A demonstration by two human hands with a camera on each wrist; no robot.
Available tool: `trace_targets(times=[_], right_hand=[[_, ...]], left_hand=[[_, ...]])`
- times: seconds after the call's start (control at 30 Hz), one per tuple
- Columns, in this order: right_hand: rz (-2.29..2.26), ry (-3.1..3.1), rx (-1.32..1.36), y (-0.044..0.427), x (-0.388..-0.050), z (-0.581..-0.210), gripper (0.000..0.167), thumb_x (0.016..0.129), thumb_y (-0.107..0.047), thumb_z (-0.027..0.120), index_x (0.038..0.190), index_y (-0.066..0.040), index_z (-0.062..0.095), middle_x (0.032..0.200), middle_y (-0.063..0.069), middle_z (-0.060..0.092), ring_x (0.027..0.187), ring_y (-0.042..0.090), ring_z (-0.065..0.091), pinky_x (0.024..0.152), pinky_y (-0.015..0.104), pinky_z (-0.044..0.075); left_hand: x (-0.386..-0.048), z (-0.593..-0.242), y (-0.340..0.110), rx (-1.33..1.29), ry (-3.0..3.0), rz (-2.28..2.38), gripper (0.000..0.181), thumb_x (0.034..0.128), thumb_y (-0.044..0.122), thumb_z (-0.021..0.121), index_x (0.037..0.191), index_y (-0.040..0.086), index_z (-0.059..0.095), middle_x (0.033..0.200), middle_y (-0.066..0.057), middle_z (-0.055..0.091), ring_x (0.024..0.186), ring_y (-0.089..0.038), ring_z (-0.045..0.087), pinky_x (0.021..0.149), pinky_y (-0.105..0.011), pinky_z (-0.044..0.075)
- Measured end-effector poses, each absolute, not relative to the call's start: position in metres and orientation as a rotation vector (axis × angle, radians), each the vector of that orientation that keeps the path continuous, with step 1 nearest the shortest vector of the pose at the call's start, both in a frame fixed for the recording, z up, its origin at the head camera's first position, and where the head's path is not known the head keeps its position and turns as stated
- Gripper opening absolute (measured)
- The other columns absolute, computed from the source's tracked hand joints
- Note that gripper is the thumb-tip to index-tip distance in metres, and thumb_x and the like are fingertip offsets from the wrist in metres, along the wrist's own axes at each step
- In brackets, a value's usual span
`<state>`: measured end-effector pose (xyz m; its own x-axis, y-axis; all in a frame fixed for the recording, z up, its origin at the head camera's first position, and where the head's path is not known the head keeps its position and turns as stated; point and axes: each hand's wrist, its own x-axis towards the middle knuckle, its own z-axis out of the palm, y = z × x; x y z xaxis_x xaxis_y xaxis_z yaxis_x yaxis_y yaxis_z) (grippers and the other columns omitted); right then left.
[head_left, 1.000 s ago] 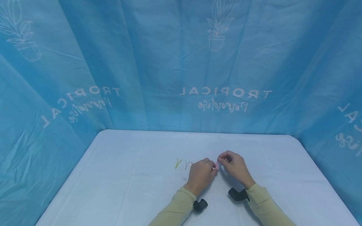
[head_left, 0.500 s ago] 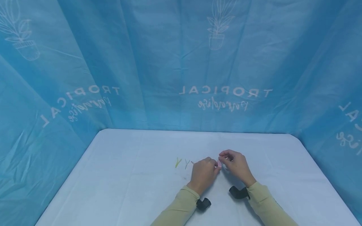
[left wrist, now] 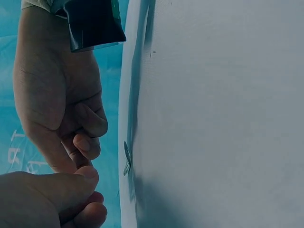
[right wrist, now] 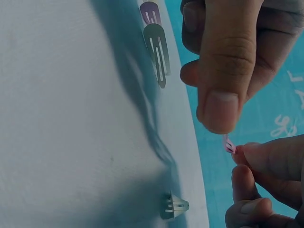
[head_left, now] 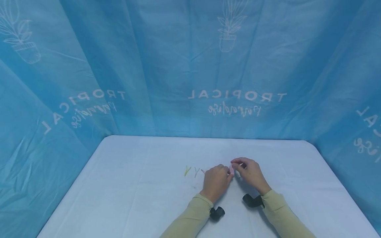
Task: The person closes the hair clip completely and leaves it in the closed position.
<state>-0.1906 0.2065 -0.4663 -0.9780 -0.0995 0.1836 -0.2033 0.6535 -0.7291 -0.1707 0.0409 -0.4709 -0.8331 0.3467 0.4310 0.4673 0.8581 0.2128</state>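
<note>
A small pink snap hair clip (head_left: 232, 169) stands between my two hands above the table; in the right wrist view only a little of this pink clip (right wrist: 230, 145) shows. My left hand (head_left: 216, 181) pinches it from the left, thumb and fingers curled. From the right, my right hand (head_left: 250, 173) pinches its upper end with thumb and index finger. Just beneath the right hand lies a pale grey clip (head_left: 238, 174), which the right wrist view shows as a grey clip (right wrist: 175, 207) spread open.
Left of my left hand lie a yellow clip (head_left: 187, 171), a grey clip (head_left: 196, 172) and a partly hidden pinkish one (head_left: 203, 171). The white table (head_left: 134, 198) ends at a blue printed curtain (head_left: 163, 82). Black wrist mounts (head_left: 252, 200) hang beneath both forearms.
Both hands and the pink clip have shifted slightly right, the left hand more. The clip now stands more upright, and the pale grey clip beneath the right hand has come into view.
</note>
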Motion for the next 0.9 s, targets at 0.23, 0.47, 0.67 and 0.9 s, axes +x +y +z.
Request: trace_targets(times=[0.23,0.47,0.67,0.9], right_hand=[[1.182,-2.771,0.234,0.208,-0.192,-0.468,0.019,0.099,-0.012,0.062,0.111,-0.004,0.074,0.108,0.014,0.071,0.083,0.021,0.061,0.069,0.035,0.046],[1.163,-2.838,0.175,0.209,-0.193,-0.472,0.022,0.101,-0.015,0.058,0.113,-0.004,0.073,0.116,0.018,0.068,0.105,0.034,0.063,0.088,0.052,0.049],[1.161,-2.879,0.14,0.21,-0.193,-0.473,0.023,0.102,-0.017,0.056,0.112,-0.004,0.073,0.117,0.019,0.067,0.111,0.038,0.061,0.093,0.056,0.047],[1.148,-2.911,0.137,0.208,-0.192,-0.472,0.025,0.102,-0.017,0.055,0.112,-0.002,0.073,0.115,0.019,0.067,0.114,0.04,0.06,0.095,0.057,0.046]], left_hand=[[-0.174,-0.469,0.045,-0.597,-2.681,-0.424,0.019,0.0895,0.036,0.076,0.084,0.017,0.075,0.068,0.006,0.061,0.058,-0.008,0.056,0.049,-0.021,0.04],[-0.177,-0.47,0.048,-0.578,-2.713,-0.433,0.02,0.0891,0.035,0.077,0.083,0.016,0.076,0.064,0.006,0.058,0.054,-0.006,0.051,0.047,-0.021,0.037],[-0.179,-0.471,0.051,-0.565,-2.772,-0.467,0.021,0.0879,0.033,0.078,0.083,0.013,0.076,0.062,0.005,0.055,0.053,-0.007,0.045,0.047,-0.023,0.035],[-0.178,-0.471,0.054,-0.546,-2.814,-0.46,0.021,0.0836,0.033,0.082,0.086,0.013,0.077,0.064,0.004,0.058,0.054,-0.007,0.049,0.048,-0.024,0.038]])
